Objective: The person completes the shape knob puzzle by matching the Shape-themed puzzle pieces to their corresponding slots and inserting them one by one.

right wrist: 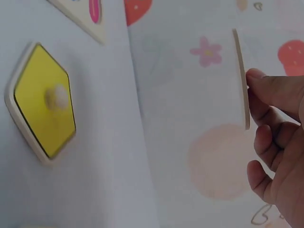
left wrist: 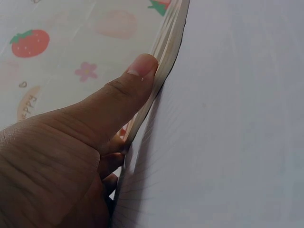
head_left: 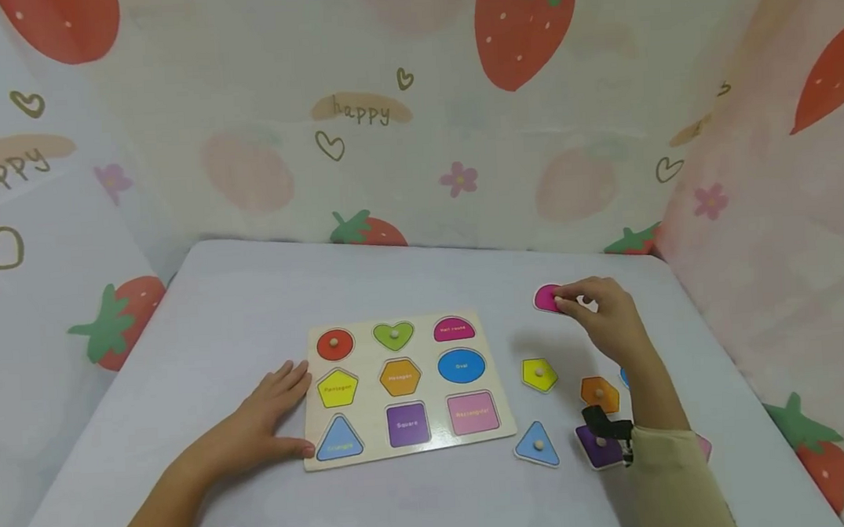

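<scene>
A person's right hand (head_left: pixel 604 318) pinches a magenta half-round piece (head_left: pixel 544 298) above the desk (head_left: pixel 254 302), right of the puzzle board (head_left: pixel 426 350), whose left edge the left hand (head_left: pixel 269 415) touches, thumb spread from extended fingers. Thin, apparently stiff and light, the smooth-faced piece probably handles best by a central knob, hidden here.

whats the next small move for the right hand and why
Probably carry the magenta half-round piece left to the matching top-right spot on the board: the right hand pinches it away from the board, that spot shows its printed label with no knob, and the left hand rests against the board's left side, perhaps steadying it.
</scene>
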### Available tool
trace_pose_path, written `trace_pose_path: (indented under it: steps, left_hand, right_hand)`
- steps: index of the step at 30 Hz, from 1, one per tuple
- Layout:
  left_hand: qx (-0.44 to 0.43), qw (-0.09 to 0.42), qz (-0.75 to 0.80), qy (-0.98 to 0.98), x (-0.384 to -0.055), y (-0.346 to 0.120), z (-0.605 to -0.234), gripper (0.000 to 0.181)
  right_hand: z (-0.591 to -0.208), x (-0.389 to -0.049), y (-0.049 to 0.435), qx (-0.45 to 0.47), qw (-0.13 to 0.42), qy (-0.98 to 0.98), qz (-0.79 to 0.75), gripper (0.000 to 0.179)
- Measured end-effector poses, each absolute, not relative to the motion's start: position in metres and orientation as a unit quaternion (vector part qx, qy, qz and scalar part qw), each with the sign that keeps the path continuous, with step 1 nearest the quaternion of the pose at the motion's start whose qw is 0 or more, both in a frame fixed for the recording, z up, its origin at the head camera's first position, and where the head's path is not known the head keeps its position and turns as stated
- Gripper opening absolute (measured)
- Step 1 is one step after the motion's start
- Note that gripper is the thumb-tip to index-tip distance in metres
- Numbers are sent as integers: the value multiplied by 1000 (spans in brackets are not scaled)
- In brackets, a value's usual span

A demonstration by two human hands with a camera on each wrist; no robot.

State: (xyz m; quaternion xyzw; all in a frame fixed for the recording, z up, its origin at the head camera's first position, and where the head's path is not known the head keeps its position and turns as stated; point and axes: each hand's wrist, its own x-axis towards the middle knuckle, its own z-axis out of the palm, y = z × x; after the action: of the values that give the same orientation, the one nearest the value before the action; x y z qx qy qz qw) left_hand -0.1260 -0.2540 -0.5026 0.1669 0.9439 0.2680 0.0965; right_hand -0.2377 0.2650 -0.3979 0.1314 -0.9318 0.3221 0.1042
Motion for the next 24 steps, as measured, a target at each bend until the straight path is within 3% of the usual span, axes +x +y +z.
trace_pose_path:
  steps: [24]
  left_hand:
    - [163, 99, 268, 944, -127, -250, -499, 118]
  right_hand:
    - [-398, -250, 185, 173, 78, -916, 353, 21]
